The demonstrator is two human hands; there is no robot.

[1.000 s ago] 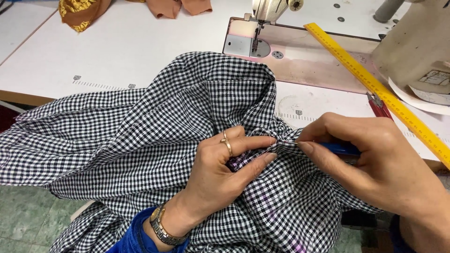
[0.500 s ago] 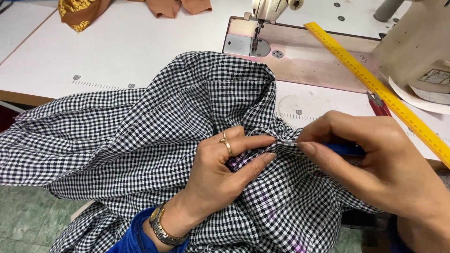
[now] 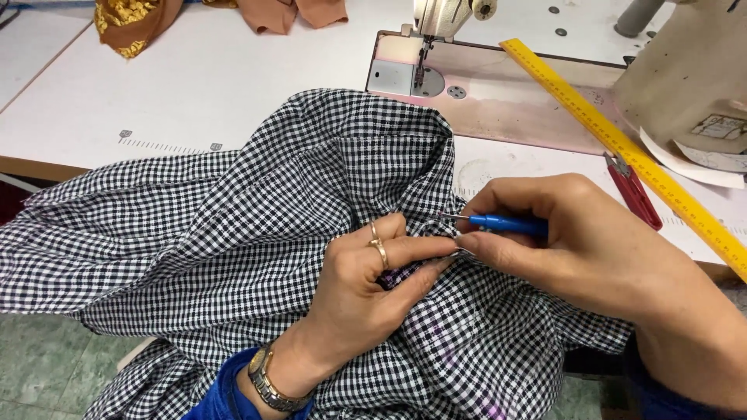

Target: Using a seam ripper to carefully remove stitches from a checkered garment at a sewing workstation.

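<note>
The left hand [image 3: 366, 288] lies palm-down on a black-and-white checked garment [image 3: 233, 233], its fingers pinching a small fold of cloth at a seam, so it is closed on the fabric. Just beside its fingertips, the right hand [image 3: 591, 249] grips a blue-handled seam ripper [image 3: 498, 224] like a pen, the thin metal tip touching the pinched fold. The garment is heaped under and around both hands, spilling off the near edge of the white tabletop [image 3: 194, 93] toward the person's lap. It looks light, soft and limp, likely to slide and bunch, so it is best held close to the seam and kept taut between the fingertips; the threads and weave could be nicked by the sharp tip. Beyond the right hand lie red thread snips [image 3: 634, 190] and a yellow ruler [image 3: 622, 140], set against a sewing machine [image 3: 443, 23]. Well beyond the left hand sits brown and gold cloth [image 3: 132, 23].
</note>
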